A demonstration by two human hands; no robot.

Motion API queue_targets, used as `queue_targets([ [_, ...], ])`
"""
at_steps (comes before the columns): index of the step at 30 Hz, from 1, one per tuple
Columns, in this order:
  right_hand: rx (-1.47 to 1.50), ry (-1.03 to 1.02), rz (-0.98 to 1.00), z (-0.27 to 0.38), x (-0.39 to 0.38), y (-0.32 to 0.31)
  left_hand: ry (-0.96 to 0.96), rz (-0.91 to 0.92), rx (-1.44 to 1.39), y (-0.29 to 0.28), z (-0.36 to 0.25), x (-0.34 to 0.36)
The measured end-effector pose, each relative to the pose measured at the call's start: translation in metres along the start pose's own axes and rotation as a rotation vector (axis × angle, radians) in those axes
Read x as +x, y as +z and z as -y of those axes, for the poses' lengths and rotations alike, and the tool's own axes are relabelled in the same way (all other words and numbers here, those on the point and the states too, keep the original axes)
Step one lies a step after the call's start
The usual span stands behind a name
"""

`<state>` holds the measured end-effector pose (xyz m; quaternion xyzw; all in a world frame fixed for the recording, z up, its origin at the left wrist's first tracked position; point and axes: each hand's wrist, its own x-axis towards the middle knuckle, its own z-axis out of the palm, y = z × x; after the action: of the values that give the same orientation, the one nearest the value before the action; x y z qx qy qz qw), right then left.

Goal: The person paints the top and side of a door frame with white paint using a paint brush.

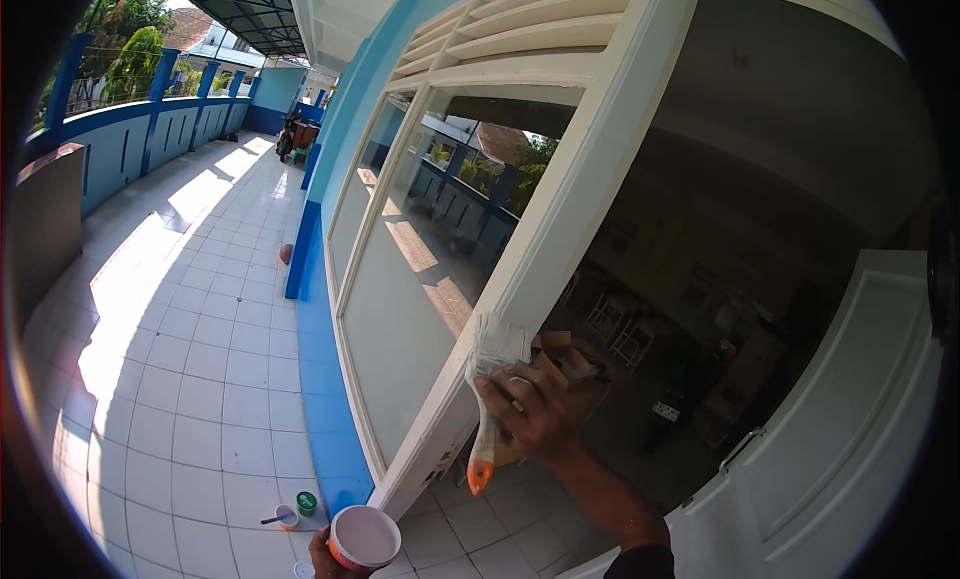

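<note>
brush [484,431] just below frame centre, orange handle tip down, bristles at white post [560,219]; right hand's [535,404] fingers pinch it near the bristles. bottom edge: left hand's [322,556] fingers grip paint tub [343,556]. small cup [288,520] on tiled floor [205,434], lower left.

A dark sleeve [643,563], black or close to it, shows at the lower edge as a plain, unmarked wedge of cloth, its hem crossing the arm in a gentle curve. Below the hem the right forearm [608,484] is bare, slender in outline, broader toward the sleeve and narrowing at the wrist. The right hand [545,414] is bare as well, with slim fingers and rounded knuckles. A small pale mark [519,380] sits at one finger, perhaps a ring or a smear. Of the left hand [322,556], only a narrow bare part shows, in shade.
</note>
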<state>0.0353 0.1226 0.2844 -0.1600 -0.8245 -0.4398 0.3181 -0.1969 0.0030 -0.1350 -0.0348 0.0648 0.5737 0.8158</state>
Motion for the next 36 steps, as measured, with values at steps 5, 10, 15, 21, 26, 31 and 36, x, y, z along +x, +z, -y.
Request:
queue_targets([
  [5, 0.4, 0.091, 0.166, 0.085, -0.099, 0.038, 0.05, 0.048, 0.034, 0.026, 0.001, -0.022],
  [10, 0.735, 0.347, 0.011, 0.009, -0.089, 0.03, 0.289, -0.018, 0.556, 0.05, 0.02, -0.045],
  [15, 0.635, 0.467, -0.44, -0.113, -0.002, -0.017, 0.375, -0.064, 0.693, 0.068, 0.035, -0.052],
  [21, 0.269, 0.16, -0.549, -0.11, -0.027, 0.004, 0.368, -0.105, 0.523, 0.056, 0.054, -0.035],
  [26, 0.533, 0.218, -0.254, -0.006, -0.169, 0.081, 0.375, -0.096, 0.196, 0.068, 0.094, -0.022],
  [31, 0.798, 0.131, 0.002, 0.022, -0.238, 0.087, 0.649, -0.242, 0.837, 0.096, 0.153, -0.005],
  [36, 0.924, 0.174, -0.142, -0.061, -0.188, 0.079, 0.59, -0.173, -0.029, 0.112, 0.198, 0.002],
])
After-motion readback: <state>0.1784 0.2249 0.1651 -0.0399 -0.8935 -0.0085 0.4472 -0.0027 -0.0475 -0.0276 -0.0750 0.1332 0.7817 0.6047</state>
